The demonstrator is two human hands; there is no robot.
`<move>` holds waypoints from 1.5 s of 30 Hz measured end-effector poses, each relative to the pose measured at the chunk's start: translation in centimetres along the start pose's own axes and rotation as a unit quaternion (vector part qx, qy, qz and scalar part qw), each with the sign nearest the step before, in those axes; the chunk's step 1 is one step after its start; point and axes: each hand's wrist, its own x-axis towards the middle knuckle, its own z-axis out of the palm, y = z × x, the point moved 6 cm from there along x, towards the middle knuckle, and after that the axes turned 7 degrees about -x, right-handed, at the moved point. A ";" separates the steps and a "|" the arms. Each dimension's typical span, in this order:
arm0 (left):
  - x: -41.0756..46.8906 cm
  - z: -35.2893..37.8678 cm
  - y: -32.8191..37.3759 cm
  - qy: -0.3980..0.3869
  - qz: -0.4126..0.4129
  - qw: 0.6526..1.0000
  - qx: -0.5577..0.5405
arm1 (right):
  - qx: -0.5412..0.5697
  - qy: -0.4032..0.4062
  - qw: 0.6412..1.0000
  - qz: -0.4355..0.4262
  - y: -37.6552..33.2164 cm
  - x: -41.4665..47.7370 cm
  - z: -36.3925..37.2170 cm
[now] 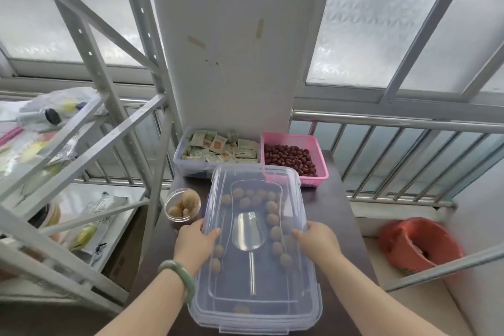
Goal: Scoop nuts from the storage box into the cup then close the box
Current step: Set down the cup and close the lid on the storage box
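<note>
A clear plastic storage box (pixel 207 320) lies lengthwise on the dark table (pixel 335 215), with its clear lid (pixel 256 281) resting on top. Through the lid I see several brown nuts (pixel 272 219) and a clear scoop (pixel 248 230) inside. My left hand (pixel 195 241) grips the lid's left edge, thumb on top. My right hand (pixel 317 239) grips the right edge the same way. A small clear cup (pixel 183 207) holding a few nuts stands just left of the box, beyond my left hand.
Behind the box stand a clear tub of wrapped packets (pixel 215 151) and a pink basket of red dates (pixel 296 159). A grey metal shelf rack (pixel 90 150) with bags rises at left. A railing (pixel 395 123) and an orange bag (pixel 420 245) are at right.
</note>
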 end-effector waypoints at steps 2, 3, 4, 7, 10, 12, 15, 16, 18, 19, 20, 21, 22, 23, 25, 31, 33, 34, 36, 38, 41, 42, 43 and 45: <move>0.1 -0.1 -0.3 -0.007 -0.001 1.000 0.002 | -0.004 0.002 1.000 0.004 0.0 0.2 0.4; 0.1 -0.1 -0.3 -0.009 0.003 1.000 -0.002 | -0.004 0.000 1.000 0.006 0.0 0.2 0.5; 0.1 0.0 -0.5 -0.011 0.004 1.000 -0.007 | -0.003 -0.004 1.000 0.009 0.1 0.2 0.6; -0.3 0.1 -0.8 -0.016 0.006 1.000 -0.019 | 0.008 -0.017 1.000 0.014 0.3 0.0 0.8; -0.6 0.0 -0.8 -0.021 0.007 0.999 -0.037 | 0.028 -0.020 0.999 0.012 0.6 0.0 1.3; -0.6 -0.1 -0.7 -0.020 0.006 0.999 -0.040 | 0.039 -0.014 0.999 0.010 0.5 0.1 1.2; -0.2 0.3 -0.4 -0.022 0.002 0.999 -0.048 | 0.058 -0.007 0.998 0.014 0.6 0.4 0.9; 0.0 0.5 -0.4 -0.021 -0.003 0.999 -0.040 | 0.058 -0.004 0.998 0.016 0.7 0.5 0.7; 0.7 1.2 -0.8 -0.020 -0.011 1.000 -0.011 | 0.054 -0.006 0.998 0.016 1.0 0.8 0.3; 0.8 1.5 -0.8 -0.022 -0.014 1.000 0.002 | 0.056 -0.010 0.998 0.017 1.3 0.8 0.1; 1.3 2.0 -1.3 -0.027 -0.023 0.999 0.007 | 0.065 -0.012 0.998 0.020 1.7 0.9 -0.1; 1.7 2.4 -1.7 -0.030 -0.025 0.999 0.003 | 0.082 -0.018 0.996 0.028 2.1 0.9 -0.2; 1.2 2.3 -1.1 -0.028 -0.027 0.999 0.004 | 0.104 -0.022 0.994 0.036 2.5 1.0 -0.2; 1.0 2.3 -0.9 -0.030 -0.024 0.999 -0.005 | 0.126 -0.026 0.991 0.046 2.9 1.1 -0.2; 0.5 2.2 -0.4 -0.037 -0.032 0.998 -0.049 | 0.159 -0.034 0.985 0.056 3.2 1.3 -0.2; -0.1 2.7 -1.8 -0.061 -0.175 0.969 -0.165 | 0.242 -0.118 0.957 0.109 4.2 1.2 0.8; -0.3 3.1 -1.7 -0.090 -0.198 0.957 -0.191 | 0.255 -0.138 0.950 0.118 4.5 1.2 1.1; -0.6 2.9 -1.5 -0.091 -0.194 0.959 -0.184 | 0.250 -0.136 0.952 0.111 4.4 1.1 1.1; -0.6 2.7 -1.4 -0.087 -0.200 0.962 -0.164 | 0.231 -0.117 0.961 0.096 4.2 1.2 0.8; -0.3 2.4 -1.3 -0.084 -0.191 0.965 -0.160 | 0.224 -0.102 0.966 0.081 3.8 1.3 0.6; 0.1 2.1 -1.1 -0.071 -0.159 0.978 -0.116 | 0.207 -0.087 0.973 0.058 3.3 1.3 0.6; 0.0 2.2 -0.8 -0.066 -0.142 0.983 -0.100 | 0.202 -0.086 0.974 0.052 3.2 1.3 0.6; 0.1 2.2 -0.6 -0.059 -0.128 0.987 -0.081 | 0.194 -0.085 0.976 0.049 3.1 1.3 0.5; 0.3 2.4 -0.4 -0.044 -0.102 0.992 -0.052 | 0.180 -0.081 0.979 0.048 2.9 1.3 0.4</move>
